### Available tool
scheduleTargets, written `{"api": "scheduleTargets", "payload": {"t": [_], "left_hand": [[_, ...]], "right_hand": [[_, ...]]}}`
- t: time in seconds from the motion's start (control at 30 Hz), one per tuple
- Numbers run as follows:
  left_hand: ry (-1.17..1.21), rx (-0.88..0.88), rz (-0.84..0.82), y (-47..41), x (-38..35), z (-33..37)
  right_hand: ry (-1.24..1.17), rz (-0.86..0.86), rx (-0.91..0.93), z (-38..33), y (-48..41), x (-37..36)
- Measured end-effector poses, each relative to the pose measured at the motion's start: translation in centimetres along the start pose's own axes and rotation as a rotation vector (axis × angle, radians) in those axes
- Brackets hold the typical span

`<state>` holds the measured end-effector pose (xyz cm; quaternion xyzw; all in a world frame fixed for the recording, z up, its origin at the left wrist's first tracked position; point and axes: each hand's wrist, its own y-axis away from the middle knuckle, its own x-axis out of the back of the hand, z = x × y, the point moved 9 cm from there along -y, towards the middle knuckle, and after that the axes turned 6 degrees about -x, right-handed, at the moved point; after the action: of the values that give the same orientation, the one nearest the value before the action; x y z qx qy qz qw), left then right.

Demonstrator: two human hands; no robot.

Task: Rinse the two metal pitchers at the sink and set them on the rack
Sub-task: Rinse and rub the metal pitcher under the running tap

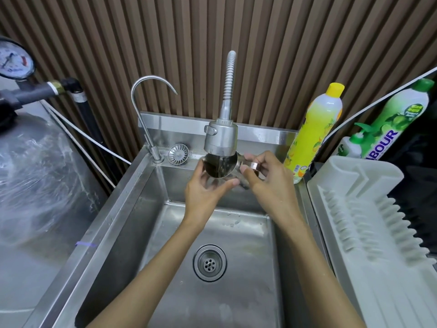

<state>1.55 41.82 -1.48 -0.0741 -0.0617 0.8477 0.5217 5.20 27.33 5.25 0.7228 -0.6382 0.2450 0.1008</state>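
Right now the pitcher [220,165] sits mouth-up between both hands, left hand [203,189] fingers cupping its side, right hand [264,176] pinching the handle.

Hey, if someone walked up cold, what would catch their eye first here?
Dead centre, both hands hold a metal pitcher under the running spray faucet, above the steel sink. Next, the bright yellow dish soap bottle at the sink's back right corner, beside the pale plastic rack.

Brown slatted wall [272,55]; steel tank [35,166] left.
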Motion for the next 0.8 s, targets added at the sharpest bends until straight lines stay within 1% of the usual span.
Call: {"api": "scheduleTargets", "payload": {"t": [0.07,0.13,0.23,0.3,0.37,0.43,0.53,0.6,0.7,0.8], "left_hand": [[0.041,-0.069,0.038,-0.7,0.3,1.0],[-0.010,-0.161,0.071,-1.2,0.9,2.1],[-0.228,-0.299,0.107,-0.5,1.5,4.0],[-0.374,-0.356,0.144,0.2,1.9,4.9],[-0.466,-0.363,0.143,0.6,2.2,5.3],[-0.525,-0.321,0.150,0.7,2.6,5.3],[-0.541,-0.184,0.162,0.6,3.1,4.3],[-0.539,-0.096,0.135,0.5,3.1,3.4],[-0.449,0.024,0.056,0.3,2.5,1.8],[-0.234,0.118,-0.022,0.3,1.4,0.0]], "right_hand": [[-0.264,-0.093,-0.046,1.5,-0.5,-1.2],[-0.541,-0.204,-0.104,3.1,-0.7,-2.9],[-0.902,-0.329,-0.199,4.6,-0.6,-5.5],[-0.973,-0.369,-0.241,5.0,-0.3,-6.5],[-0.898,-0.366,-0.256,5.2,0.0,-6.7],[-0.781,-0.339,-0.256,5.1,0.0,-6.4],[-0.606,-0.269,-0.275,4.4,-0.2,-5.1],[-0.462,-0.214,-0.269,3.7,-0.4,-3.8],[-0.189,-0.118,-0.244,2.9,-1.0,-1.6],[0.071,-0.005,-0.122,1.1,-1.3,0.1]]}}
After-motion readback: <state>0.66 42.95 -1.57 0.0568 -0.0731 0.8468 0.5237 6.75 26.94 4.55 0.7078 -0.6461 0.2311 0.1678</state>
